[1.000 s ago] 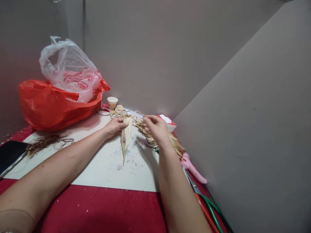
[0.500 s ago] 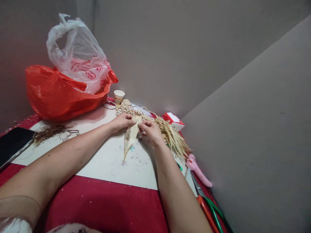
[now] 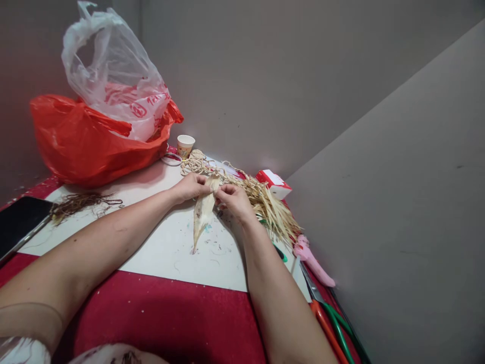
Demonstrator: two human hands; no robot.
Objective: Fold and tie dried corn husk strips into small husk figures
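A pale dried husk (image 3: 203, 208), probably corn, hangs with its pointed, browned tip downward over the white board (image 3: 159, 253). My left hand (image 3: 192, 187) pinches its left edge near the wide upper end. On the opposite edge, my right hand (image 3: 233, 198) grips it between thumb and fingers. The two sets of fingertips are close together. Just behind the right hand lies a bundle of straw-coloured dried strips (image 3: 271, 207). Dark crumbs and a bluish stain mark the board below the husk.
Red and clear plastic bags (image 3: 102, 146) stand at back left, near a paper cup (image 3: 185, 146) and coiled cord (image 3: 195, 163). Brown fibres (image 3: 81, 205) and a dark tablet-like device (image 3: 22, 222) lie left. A red-white box (image 3: 275, 183), pink-handled tool (image 3: 312, 260) and orange- and green-handled scissors (image 3: 329, 323) line the right, beside a grey wall.
The view has shifted slightly. Both hands keep hold of the husk, and the right fingertips have moved a little closer to the left ones.
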